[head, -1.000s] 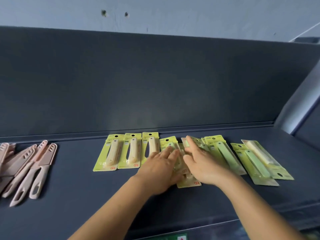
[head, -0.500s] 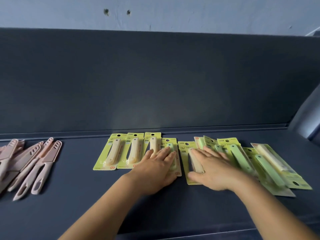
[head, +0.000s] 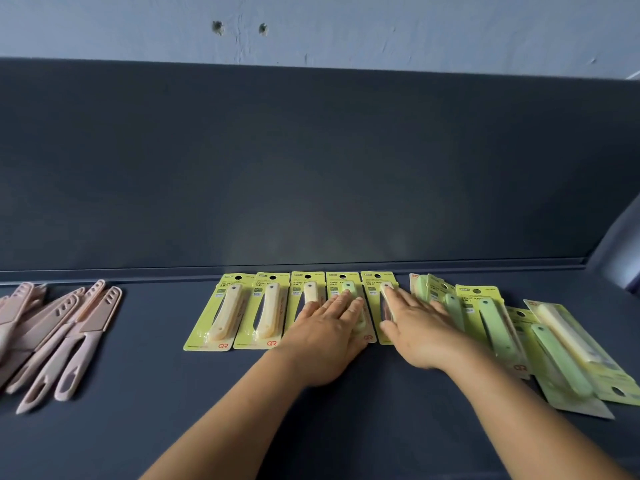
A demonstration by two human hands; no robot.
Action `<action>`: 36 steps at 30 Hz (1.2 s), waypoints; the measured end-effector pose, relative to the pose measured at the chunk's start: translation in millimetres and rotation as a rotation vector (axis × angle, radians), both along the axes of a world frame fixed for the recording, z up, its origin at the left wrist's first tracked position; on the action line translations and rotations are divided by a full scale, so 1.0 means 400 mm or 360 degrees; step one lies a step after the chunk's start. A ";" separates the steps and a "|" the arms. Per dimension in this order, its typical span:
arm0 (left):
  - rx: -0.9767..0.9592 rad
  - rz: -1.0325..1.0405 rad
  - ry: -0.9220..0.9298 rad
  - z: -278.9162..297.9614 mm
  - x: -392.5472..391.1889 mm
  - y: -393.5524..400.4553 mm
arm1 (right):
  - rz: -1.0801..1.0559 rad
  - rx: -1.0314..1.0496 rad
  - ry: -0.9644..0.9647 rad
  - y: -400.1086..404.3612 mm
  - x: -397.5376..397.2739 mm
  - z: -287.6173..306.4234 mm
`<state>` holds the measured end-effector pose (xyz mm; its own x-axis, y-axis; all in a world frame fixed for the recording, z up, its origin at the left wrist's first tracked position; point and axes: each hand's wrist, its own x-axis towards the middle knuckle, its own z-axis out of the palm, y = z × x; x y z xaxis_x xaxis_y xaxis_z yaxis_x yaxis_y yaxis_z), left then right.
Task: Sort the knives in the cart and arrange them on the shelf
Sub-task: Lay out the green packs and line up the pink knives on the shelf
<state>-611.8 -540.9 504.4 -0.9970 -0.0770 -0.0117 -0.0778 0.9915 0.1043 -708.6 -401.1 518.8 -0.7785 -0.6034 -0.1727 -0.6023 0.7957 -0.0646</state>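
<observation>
Several fruit knives in yellow-green card packs lie in a row on the dark shelf (head: 346, 427). The two leftmost packs (head: 221, 313) hold cream-handled knives. My left hand (head: 322, 337) lies flat, fingers apart, across the third and fourth packs. My right hand (head: 415, 327) lies flat on the fifth pack (head: 372, 289), fingertips near its top. To the right, a loose overlapping bunch of packs with green-handled knives (head: 491, 320) and one cream knife (head: 568, 334) fans out at an angle.
A pile of pink sheathed knives (head: 62, 337) lies at the shelf's left end. The shelf's dark back panel (head: 311, 168) rises right behind the row. A grey upright (head: 620, 247) stands at the right.
My right hand has pushed the fifth pack up into line with the row. My left hand has stayed pressed on the third and fourth packs.
</observation>
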 end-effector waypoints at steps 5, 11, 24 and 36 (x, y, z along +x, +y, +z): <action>0.0058 0.0066 -0.0006 0.002 -0.013 0.014 | 0.0002 0.0037 0.0010 -0.015 -0.006 0.006; 0.0112 0.0066 0.0029 -0.001 -0.011 0.010 | 0.0022 0.0048 -0.0026 -0.009 -0.009 0.011; 0.0239 0.0060 0.0142 0.005 0.004 0.001 | 0.0013 0.0085 -0.0024 -0.014 -0.006 0.014; 0.0252 -0.0146 0.0192 0.067 -0.026 0.107 | -0.0061 -0.0170 0.0173 0.132 0.004 0.057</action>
